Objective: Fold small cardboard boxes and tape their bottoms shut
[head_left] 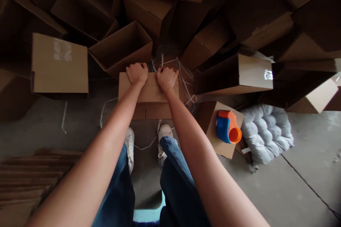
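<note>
A brown cardboard box [151, 94] stands on the floor in front of my feet. On the left part of its top lies my left hand [137, 73], fingers curled at the far edge. My right hand [167, 78] grips the same edge further right, its fingers bent over it. The fingertips of both hands are partly hidden. Right of the box, an orange and blue tape dispenser [229, 127] rests on another cardboard box [227, 150].
Many cardboard boxes, several open like this one [128, 48], crowd the far side. Flattened cardboard [32, 177] is stacked at the lower left. A grey tufted cushion [268, 133] is at the right. White strapping [186, 92] trails over the floor near my shoes [165, 133].
</note>
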Demonstrator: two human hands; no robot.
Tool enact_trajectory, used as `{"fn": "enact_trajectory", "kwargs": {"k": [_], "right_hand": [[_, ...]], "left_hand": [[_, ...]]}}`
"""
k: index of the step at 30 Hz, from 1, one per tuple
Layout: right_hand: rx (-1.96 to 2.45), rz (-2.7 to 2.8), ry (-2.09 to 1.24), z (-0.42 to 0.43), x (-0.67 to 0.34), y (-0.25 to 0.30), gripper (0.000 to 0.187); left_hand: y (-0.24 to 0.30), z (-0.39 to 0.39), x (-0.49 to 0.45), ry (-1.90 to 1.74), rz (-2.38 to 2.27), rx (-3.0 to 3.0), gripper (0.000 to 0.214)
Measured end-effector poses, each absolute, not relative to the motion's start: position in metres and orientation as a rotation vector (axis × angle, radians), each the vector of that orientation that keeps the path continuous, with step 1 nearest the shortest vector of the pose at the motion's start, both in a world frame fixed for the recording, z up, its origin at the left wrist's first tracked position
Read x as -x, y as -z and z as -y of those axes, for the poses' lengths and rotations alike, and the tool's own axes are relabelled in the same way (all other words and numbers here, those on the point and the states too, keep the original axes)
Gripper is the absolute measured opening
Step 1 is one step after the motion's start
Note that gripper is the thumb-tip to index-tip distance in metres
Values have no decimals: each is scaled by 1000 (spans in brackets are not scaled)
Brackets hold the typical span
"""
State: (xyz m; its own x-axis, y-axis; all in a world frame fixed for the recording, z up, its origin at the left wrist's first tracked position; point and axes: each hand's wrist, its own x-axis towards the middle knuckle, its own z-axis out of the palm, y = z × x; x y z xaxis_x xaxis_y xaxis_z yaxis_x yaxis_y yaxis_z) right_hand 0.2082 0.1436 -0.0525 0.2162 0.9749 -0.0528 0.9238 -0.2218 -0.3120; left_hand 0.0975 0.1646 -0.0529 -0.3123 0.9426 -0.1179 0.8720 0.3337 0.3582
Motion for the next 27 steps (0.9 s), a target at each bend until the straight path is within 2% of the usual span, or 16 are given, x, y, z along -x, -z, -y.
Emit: {"fn": "enact_trajectory", "kwargs": {"k": [8, 11, 17, 23, 27], "right_hand": [[2261, 1797, -384, -145, -209, 51, 49], [2260, 1788, -368, -145, -209, 53, 49], [2245, 1785, -380, -144, -210, 55, 51], [2204, 1792, -406, -142, -210, 48, 53], [2142, 1795, -264, -125, -215, 34, 51]], "left_hand": [[38, -152, -24, -637, -2195, -1705, 33], [42, -130, -9, -670, -2259, -1616, 41], [48, -112, -23, -371, -2334, -1398, 59], [46, -115, -25, -293, -2387, -1392, 67], [46, -111, -24, -314, -2406, -1391, 66]]}}
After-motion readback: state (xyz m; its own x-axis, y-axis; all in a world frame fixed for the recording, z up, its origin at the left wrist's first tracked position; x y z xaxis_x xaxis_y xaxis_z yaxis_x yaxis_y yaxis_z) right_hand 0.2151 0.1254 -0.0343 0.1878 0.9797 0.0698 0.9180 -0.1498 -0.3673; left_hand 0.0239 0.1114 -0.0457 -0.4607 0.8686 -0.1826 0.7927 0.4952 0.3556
